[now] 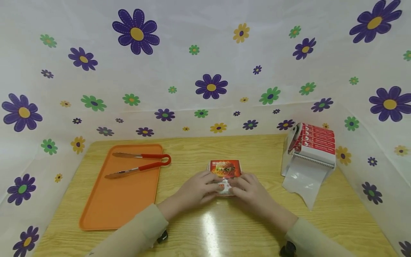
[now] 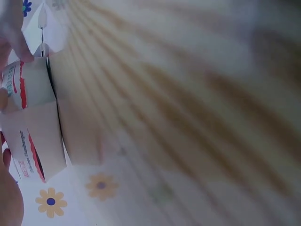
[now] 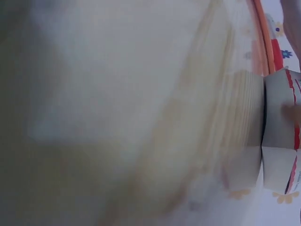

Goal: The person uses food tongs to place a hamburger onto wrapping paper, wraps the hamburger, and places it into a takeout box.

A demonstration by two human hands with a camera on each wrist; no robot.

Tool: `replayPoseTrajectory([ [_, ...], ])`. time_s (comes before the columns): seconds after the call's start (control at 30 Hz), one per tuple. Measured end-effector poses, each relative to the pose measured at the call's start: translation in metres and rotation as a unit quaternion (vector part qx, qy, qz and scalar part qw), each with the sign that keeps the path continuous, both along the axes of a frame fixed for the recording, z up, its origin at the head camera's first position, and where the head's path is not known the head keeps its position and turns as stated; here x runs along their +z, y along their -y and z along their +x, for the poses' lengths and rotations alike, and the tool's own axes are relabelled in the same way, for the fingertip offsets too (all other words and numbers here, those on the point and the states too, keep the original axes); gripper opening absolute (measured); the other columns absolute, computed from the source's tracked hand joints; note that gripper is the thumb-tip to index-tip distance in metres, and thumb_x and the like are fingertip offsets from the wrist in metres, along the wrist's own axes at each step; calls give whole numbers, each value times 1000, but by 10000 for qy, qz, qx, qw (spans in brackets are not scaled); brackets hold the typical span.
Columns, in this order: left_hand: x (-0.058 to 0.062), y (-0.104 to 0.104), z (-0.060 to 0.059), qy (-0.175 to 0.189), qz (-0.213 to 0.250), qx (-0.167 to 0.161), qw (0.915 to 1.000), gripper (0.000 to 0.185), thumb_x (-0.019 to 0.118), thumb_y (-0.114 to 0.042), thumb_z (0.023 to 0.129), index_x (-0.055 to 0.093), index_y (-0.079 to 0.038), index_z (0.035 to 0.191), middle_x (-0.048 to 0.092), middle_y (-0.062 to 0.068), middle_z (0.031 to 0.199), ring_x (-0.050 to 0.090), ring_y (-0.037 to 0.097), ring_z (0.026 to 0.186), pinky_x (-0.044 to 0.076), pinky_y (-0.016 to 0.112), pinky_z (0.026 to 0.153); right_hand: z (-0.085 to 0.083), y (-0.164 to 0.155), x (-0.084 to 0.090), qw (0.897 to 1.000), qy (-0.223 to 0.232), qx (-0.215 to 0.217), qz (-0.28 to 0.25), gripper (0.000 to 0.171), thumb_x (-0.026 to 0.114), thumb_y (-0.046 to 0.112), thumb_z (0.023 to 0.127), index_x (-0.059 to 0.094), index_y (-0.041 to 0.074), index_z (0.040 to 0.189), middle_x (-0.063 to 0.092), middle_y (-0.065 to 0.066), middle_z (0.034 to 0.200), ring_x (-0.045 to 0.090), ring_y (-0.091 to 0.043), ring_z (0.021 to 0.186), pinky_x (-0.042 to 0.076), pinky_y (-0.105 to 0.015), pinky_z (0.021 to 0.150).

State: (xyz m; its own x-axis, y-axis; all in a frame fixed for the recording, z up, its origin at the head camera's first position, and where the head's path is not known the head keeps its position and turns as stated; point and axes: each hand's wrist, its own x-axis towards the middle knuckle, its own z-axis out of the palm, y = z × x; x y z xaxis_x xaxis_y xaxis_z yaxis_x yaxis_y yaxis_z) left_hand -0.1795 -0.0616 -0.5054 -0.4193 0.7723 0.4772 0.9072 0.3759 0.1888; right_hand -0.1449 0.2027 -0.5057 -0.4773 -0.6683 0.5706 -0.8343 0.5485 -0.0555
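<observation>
A small white carton (image 1: 225, 173) with a red burger picture on its raised lid stands on the wooden table (image 1: 205, 221), near the middle. My left hand (image 1: 198, 188) grips its left side with curled fingers. My right hand (image 1: 246, 187) grips its right side the same way, and the fingertips meet at the front flap. In the left wrist view the white and red carton (image 2: 33, 122) fills the left edge, blurred. The right wrist view shows the carton (image 3: 277, 136) at the right edge.
An orange tray (image 1: 120, 192) lies to the left with red-handled tongs (image 1: 141, 165) across its far end. At the right stands a red and white dispenser (image 1: 309, 144) with clear film hanging down. A flowered sheet walls in the table on three sides.
</observation>
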Motion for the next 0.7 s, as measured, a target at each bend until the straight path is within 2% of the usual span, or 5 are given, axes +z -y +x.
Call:
replayPoseTrajectory([
  [0.07,-1,-2,0,-82,38,18,10000,14,81,-24,95,79,-21,109,73,-2,125,65,16,119,53,33,115,-1,2,2,10000,2,13,-35,31,94,22,73,72,17,95,74,-2,116,63,-23,103,56,-47,95],
  [0.2,-2,-6,1,9,179,23,9998,15,84,-21,93,78,-18,107,73,-1,119,66,19,120,42,40,128,-3,7,6,9999,-108,8,-53,31,93,25,73,72,16,94,75,0,108,65,-23,100,57,-45,92],
  [0.4,-4,-8,1,53,229,105,9997,31,87,-17,89,77,-15,118,72,0,118,66,19,119,48,41,123,-7,8,4,9997,-233,-23,47,32,90,27,78,78,17,106,74,2,105,65,-20,97,57,-41,89],
  [0.53,-4,-8,2,133,251,127,9995,30,87,-16,88,78,-16,116,72,-1,118,65,19,120,53,38,118,-8,7,2,9995,-292,24,112,31,91,27,78,78,19,104,72,2,104,64,-20,96,57,-41,89],
  [0.7,-4,-8,2,90,353,89,9993,28,89,-14,86,79,-15,113,72,0,115,66,19,116,50,40,122,-9,8,1,9975,-673,79,218,28,91,28,77,78,19,100,71,1,101,63,-21,92,57,-40,84],
])
